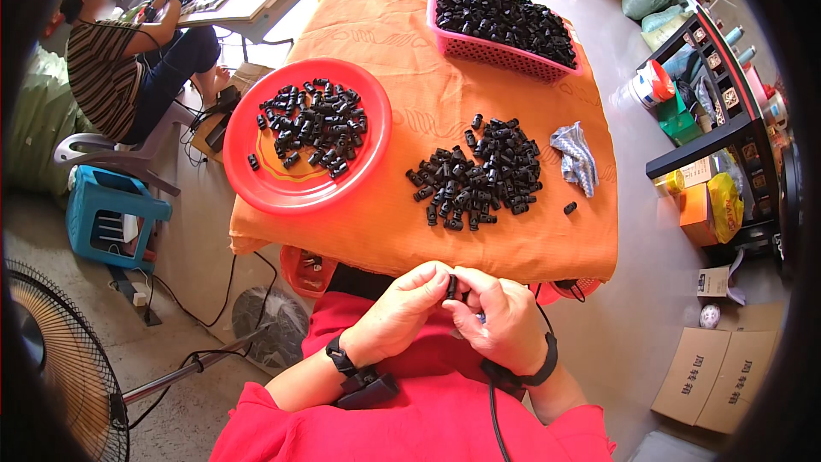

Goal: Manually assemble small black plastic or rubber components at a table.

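Observation:
Just in front of the table's near edge, my left hand (400, 308) and my right hand (505, 316) meet, fingers closed around a small black cord lock (451, 287). Fingertips hide part of it. Under my right fingers shows a bit of something pale bluish, too covered to name. Beyond my hands, a loose pile of black cord locks (479, 175) lies on the orange tablecloth (359, 244). One single cord lock (570, 208) rests apart at the right. To the left, a red round tray (299, 198) holds more of them.
A pink basket (505, 67) heaped with black pieces stands at the far side. A crumpled cloth (576, 156) lies near the right edge. A fan (64, 368) is at lower left, a blue stool (115, 214) behind it. Another person (128, 60) sits at far left. Cardboard boxes (714, 376) stand right.

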Motion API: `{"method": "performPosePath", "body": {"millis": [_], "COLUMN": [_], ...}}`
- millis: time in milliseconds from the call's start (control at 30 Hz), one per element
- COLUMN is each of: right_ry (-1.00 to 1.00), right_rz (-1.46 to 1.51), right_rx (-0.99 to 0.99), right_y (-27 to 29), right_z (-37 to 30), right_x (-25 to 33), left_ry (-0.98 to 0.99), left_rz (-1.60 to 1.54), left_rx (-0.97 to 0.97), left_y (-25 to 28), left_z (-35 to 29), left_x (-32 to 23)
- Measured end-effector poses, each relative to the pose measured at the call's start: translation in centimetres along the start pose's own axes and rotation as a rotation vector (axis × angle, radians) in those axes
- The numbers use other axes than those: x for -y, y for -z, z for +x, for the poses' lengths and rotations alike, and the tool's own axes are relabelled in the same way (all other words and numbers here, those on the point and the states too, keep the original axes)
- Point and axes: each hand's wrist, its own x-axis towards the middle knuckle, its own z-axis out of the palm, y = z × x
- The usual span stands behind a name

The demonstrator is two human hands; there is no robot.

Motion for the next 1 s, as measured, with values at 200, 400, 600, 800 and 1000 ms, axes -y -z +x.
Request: {"method": "performPosePath", "body": {"millis": [200,400,600,800,1000], "right_ry": [-0.264,-0.195,-0.265,-0.277,-0.278], "right_rz": [0.168,0.009,-0.032,-0.028,-0.057], "right_rx": [-0.108,-0.152,-0.143,-0.141,-0.136], "right_y": [0.2,-0.9,-1.2,-1.6,-1.7], "right_z": [0.4,0.8,1.2,1.2,1.2], "right_x": [0.4,0.1,0.2,0.3,0.1], "left_ry": [-0.052,-0.051,-0.019,-0.029,-0.038], "left_rz": [0.060,0.064,0.152,0.139,0.184], "left_rx": [-0.006,-0.025,-0.085,-0.073,-0.082], "left_y": [-0.2,0.1,-0.3,0.0,0.0], "left_z": [0.0,0.1,-0.2,-0.1,0.0], "left_x": [0.3,0.8,0.4,0.7,0.9]}}
